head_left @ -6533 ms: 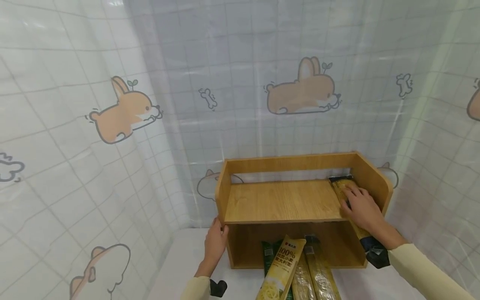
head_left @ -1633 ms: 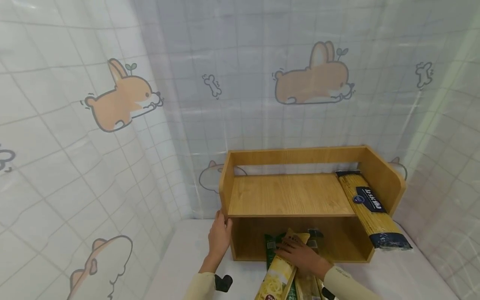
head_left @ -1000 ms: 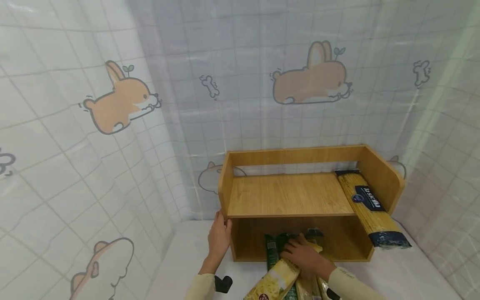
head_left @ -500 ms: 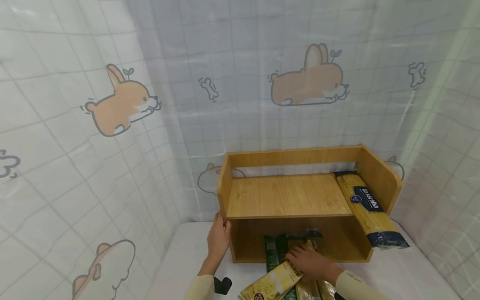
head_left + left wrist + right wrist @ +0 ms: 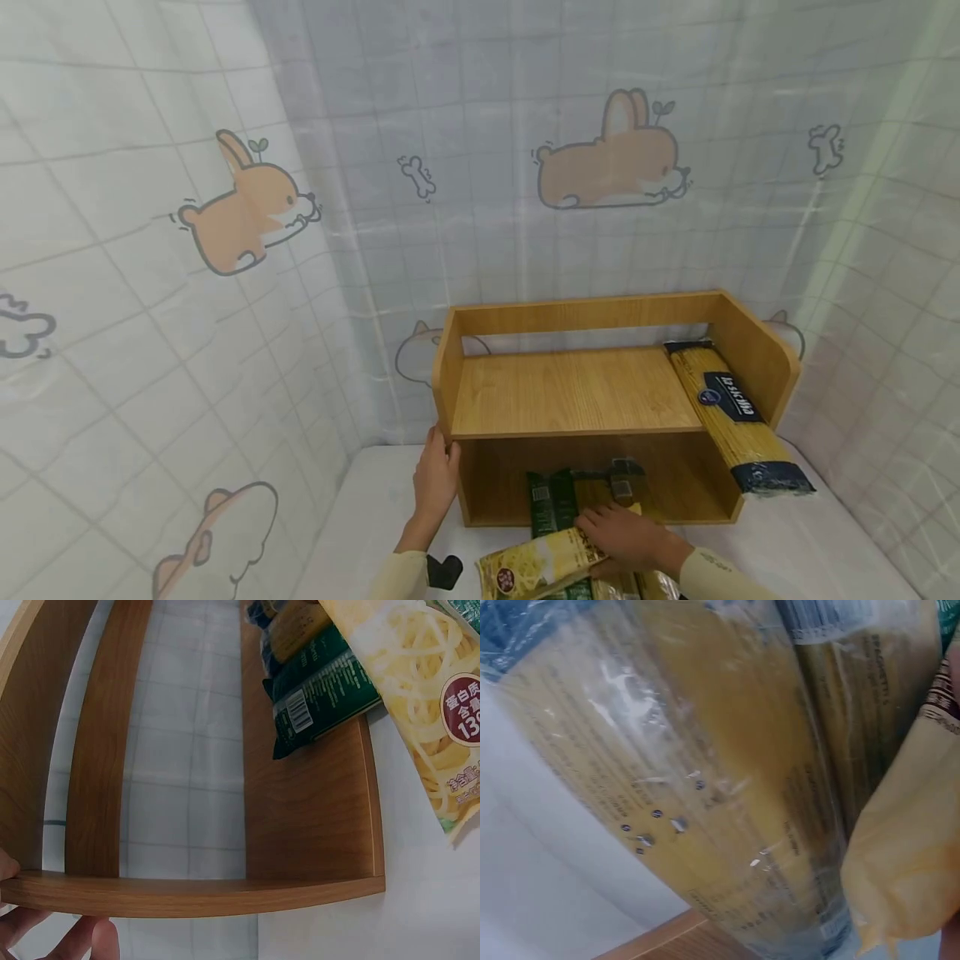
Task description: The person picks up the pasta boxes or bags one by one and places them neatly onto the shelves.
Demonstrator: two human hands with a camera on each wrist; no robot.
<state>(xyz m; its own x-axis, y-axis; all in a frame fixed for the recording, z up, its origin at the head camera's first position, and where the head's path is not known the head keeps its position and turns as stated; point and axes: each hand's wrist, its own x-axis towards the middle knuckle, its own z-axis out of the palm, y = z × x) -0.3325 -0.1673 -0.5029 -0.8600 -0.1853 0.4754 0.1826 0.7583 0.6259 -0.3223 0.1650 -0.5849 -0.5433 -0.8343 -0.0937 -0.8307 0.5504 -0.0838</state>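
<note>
My left hand (image 5: 437, 477) grips the left side panel of a two-tier wooden shelf (image 5: 562, 392); in the left wrist view fingers lie on both sides of the panel edge (image 5: 195, 898). My right hand (image 5: 626, 537) holds a yellow pasta packet (image 5: 536, 565) by its right end, above other packets in front of the lower tier. The packet lies nearly crosswise, its other end pointing left. Beneath it are green packets (image 5: 551, 496) and clear-wrapped spaghetti packs (image 5: 727, 765), their back ends inside the lower tier.
A gold spaghetti pack (image 5: 723, 408) with navy ends lies along the right side of the upper tier, its front end jutting past the shelf edge. A white table surface (image 5: 367, 517) surrounds the shelf. Behind hangs a tiled-pattern curtain (image 5: 480, 250) with cartoon dogs.
My right hand has left the gold spaghetti pack on the upper tier and taken the yellow pasta packet, turning it from lengthwise to nearly crosswise. My left hand stays on the shelf.
</note>
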